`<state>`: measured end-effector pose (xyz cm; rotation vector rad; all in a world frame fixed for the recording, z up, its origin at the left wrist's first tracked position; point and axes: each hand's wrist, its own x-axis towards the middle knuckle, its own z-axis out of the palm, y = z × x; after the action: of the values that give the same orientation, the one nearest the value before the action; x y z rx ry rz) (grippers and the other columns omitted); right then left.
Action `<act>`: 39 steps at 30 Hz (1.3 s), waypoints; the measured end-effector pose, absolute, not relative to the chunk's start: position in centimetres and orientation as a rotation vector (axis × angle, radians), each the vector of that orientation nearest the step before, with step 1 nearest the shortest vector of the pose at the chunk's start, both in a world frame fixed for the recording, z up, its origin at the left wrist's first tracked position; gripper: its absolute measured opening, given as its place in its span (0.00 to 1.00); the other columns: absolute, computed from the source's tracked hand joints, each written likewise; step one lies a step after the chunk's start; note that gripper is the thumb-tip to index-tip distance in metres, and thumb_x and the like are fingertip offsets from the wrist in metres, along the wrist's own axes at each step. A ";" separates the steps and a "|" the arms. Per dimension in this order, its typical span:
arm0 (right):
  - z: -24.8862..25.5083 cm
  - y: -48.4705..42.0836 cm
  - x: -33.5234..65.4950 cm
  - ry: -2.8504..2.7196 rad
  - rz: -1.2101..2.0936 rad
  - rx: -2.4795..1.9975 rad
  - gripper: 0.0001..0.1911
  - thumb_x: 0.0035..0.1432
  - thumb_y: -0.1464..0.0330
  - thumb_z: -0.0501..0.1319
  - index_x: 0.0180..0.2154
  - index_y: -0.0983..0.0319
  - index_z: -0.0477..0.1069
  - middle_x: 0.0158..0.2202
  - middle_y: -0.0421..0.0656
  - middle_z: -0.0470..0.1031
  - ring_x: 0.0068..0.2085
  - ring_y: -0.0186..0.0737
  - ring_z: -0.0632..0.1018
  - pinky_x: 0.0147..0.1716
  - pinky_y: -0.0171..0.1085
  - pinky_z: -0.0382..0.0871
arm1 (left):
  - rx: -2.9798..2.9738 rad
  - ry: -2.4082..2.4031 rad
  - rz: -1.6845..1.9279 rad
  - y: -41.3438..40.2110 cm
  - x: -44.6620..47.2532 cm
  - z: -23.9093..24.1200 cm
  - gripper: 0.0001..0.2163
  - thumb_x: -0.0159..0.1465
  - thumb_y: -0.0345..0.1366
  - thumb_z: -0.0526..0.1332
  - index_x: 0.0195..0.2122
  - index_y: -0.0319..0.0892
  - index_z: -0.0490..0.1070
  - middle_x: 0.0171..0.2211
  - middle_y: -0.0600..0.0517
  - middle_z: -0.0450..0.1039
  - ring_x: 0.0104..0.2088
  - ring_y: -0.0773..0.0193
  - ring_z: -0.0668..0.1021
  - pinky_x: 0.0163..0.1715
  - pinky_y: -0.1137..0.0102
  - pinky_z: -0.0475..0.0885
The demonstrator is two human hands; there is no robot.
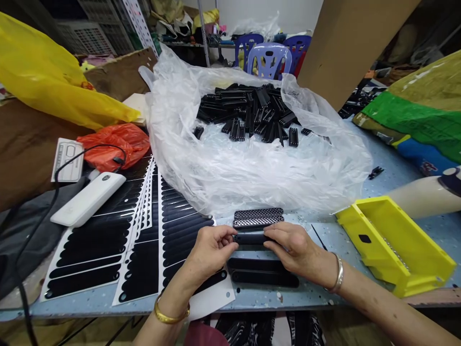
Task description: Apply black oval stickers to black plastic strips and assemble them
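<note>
Head view, black strip (pixel 250 239) between both grips (pixel 212 247) (pixel 298 244)

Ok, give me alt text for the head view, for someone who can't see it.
A person's left hand and right hand hold a black strip at a speckled blue table. Patterned strips lie just beyond it, sheets of black shapes to the left, a yellow bin to the right, and a plastic bag of black parts at the back.

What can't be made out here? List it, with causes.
Head view:
Slim black strip: right end hidden by right hand.
Piled black plastic pieces: lower ones buried beneath upper ones.
Rectangular yellow plastic bin: bits inside too small to identify.
Large green-and-tan sack: cut off by right edge.
</note>
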<state>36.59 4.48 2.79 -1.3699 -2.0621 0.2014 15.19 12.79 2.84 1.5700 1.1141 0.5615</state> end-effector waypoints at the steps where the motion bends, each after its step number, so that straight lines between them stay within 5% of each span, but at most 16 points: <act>1: 2.8 4.5 36.5 -2.063 0.203 -1.374 0.07 0.64 0.72 0.56 0.35 0.62 0.73 0.31 0.46 0.77 0.33 0.39 0.78 0.34 0.36 0.74 | 1.560 1.116 0.556 12.8 15.2 2.8 0.09 0.47 0.30 0.65 0.29 0.38 0.80 0.19 0.54 0.73 0.21 0.67 0.73 0.22 0.74 0.67; 39: 2.8 4.9 36.2 -2.162 0.337 -1.453 0.08 0.61 0.75 0.57 0.33 0.66 0.75 0.30 0.49 0.75 0.34 0.41 0.76 0.35 0.38 0.72 | 1.301 1.070 0.497 13.4 15.4 2.1 0.10 0.52 0.38 0.66 0.29 0.36 0.77 0.18 0.52 0.73 0.15 0.69 0.74 0.12 0.78 0.64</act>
<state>36.19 4.91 2.79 -1.4532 -2.1619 0.3371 15.44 13.39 2.11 1.3011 1.0696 0.4968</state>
